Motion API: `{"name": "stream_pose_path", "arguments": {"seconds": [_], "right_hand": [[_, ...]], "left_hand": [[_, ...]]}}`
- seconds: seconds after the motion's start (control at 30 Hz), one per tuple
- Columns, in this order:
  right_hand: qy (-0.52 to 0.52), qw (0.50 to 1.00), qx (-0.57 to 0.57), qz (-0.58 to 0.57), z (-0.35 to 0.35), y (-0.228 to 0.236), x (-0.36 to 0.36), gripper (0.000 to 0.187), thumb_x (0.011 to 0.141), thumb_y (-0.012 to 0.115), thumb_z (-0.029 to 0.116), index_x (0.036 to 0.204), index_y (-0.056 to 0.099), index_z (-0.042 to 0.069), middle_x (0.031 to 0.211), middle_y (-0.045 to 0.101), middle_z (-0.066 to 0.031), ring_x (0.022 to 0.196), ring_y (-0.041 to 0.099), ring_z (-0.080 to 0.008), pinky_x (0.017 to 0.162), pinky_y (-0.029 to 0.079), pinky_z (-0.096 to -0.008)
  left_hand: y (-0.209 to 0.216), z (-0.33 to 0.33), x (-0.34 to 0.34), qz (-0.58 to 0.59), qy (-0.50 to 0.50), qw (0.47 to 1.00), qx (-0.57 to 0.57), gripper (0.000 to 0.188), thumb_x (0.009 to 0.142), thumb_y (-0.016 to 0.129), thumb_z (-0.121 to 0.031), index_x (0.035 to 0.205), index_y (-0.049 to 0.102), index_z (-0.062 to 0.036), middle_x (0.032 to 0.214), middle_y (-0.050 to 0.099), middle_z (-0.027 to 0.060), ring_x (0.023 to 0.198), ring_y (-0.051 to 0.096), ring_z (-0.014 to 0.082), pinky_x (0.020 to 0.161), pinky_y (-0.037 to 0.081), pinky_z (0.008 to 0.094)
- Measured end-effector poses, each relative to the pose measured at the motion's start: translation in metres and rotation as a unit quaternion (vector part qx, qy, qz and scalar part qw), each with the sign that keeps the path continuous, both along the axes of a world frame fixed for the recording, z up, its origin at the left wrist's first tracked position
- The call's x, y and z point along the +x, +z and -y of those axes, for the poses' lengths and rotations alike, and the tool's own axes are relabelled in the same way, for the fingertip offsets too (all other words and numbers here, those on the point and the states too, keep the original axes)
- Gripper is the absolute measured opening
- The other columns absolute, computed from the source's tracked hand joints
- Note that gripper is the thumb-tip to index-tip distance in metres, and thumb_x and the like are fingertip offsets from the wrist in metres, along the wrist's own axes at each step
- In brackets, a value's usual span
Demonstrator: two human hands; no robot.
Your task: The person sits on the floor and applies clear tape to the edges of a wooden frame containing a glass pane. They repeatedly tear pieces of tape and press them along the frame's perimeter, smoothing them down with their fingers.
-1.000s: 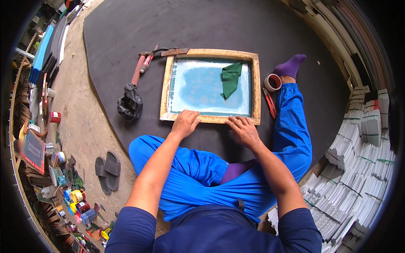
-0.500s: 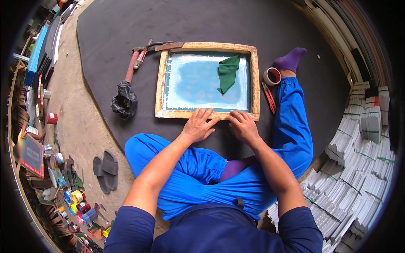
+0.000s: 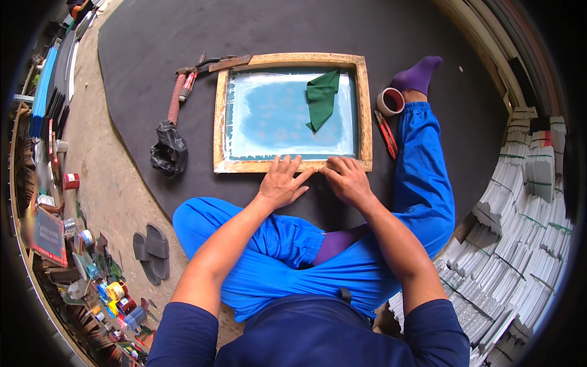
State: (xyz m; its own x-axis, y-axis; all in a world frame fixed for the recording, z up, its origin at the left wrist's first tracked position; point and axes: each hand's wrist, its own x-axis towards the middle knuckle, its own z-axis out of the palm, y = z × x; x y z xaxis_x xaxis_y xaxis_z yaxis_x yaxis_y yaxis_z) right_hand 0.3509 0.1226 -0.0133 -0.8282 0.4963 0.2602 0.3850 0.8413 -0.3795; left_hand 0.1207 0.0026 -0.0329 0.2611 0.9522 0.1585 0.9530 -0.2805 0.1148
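Observation:
A wooden-framed printing screen [image 3: 293, 166] lies in front of me, its blue-green mesh [image 3: 269, 116] bordered with white smears. A folded dark green cloth [image 3: 322, 101] rests on the right part of the mesh. My left hand [image 3: 282, 182] lies on the near rail, fingers stretched out over the wood and thumb spread to the right. Close beside it, my right hand [image 3: 348, 181] rests on the same rail with its fingers slightly bent and the thumb at the edge. The two thumbs nearly meet. Neither hand appears wrapped around the rail; the undersides of the fingers are hidden.
Left of the screen lie a pink-wrapped handle [image 3: 175, 101], a black plastic bag [image 3: 169, 150] and a red-and-silver tool [image 3: 188, 87]. A tape roll [image 3: 390, 101] and red-handled tool [image 3: 387, 136] sit right. Sandals [image 3: 151, 252], paint pots [image 3: 115, 290] and bundled white stacks [image 3: 520, 232] surround the mat.
The view has turned slightly, so the screen and the things left of it appear farther left. Both hands stay on the near rail, with little visible change in their fingers.

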Motion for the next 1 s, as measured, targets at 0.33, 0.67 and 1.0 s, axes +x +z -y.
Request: {"name": "stream_pose_path", "arguments": {"seconds": [0.33,0.67,1.0], "right_hand": [[-0.054,0.996,-0.054,-0.04,-0.001,-0.006,-0.008,0.019,0.081,0.074,0.012,0.1,0.075,0.014,0.11,0.067,-0.0076,0.104,0.062,-0.0308,0.092,0.049,-0.0446],[-0.049,0.993,-0.09,-0.065,-0.002,0.006,-0.077,0.02,0.081,0.078,0.013,0.1,0.073,0.01,0.106,0.067,-0.0111,0.102,0.063,-0.0326,0.086,0.052,-0.0447],[0.001,0.993,-0.055,-0.105,-0.061,0.019,-0.317,0.03,0.081,0.08,0.018,0.108,0.071,0.007,0.107,0.068,-0.0112,0.104,0.062,-0.0329,0.089,0.053,-0.0425]], "left_hand": [[-0.007,-0.001,0.008,-0.007,0.018,1.0,0.023,0.067,0.085,0.074,-0.053,0.147,0.057,-0.0346,0.141,0.053,0.0175,0.124,0.052,0.038,0.107,0.041,0.06],[0.018,0.0,-0.046,0.08,0.116,0.989,-0.038,0.07,0.086,0.075,-0.053,0.143,0.059,-0.0179,0.146,0.052,0.0207,0.133,0.048,0.0411,0.115,0.036,0.0574],[0.041,0.0,-0.144,0.17,0.456,0.873,-0.027,0.066,0.081,0.085,-0.038,0.138,0.061,-0.0154,0.151,0.045,0.0231,0.136,0.045,0.0419,0.112,0.04,0.0543]]}}
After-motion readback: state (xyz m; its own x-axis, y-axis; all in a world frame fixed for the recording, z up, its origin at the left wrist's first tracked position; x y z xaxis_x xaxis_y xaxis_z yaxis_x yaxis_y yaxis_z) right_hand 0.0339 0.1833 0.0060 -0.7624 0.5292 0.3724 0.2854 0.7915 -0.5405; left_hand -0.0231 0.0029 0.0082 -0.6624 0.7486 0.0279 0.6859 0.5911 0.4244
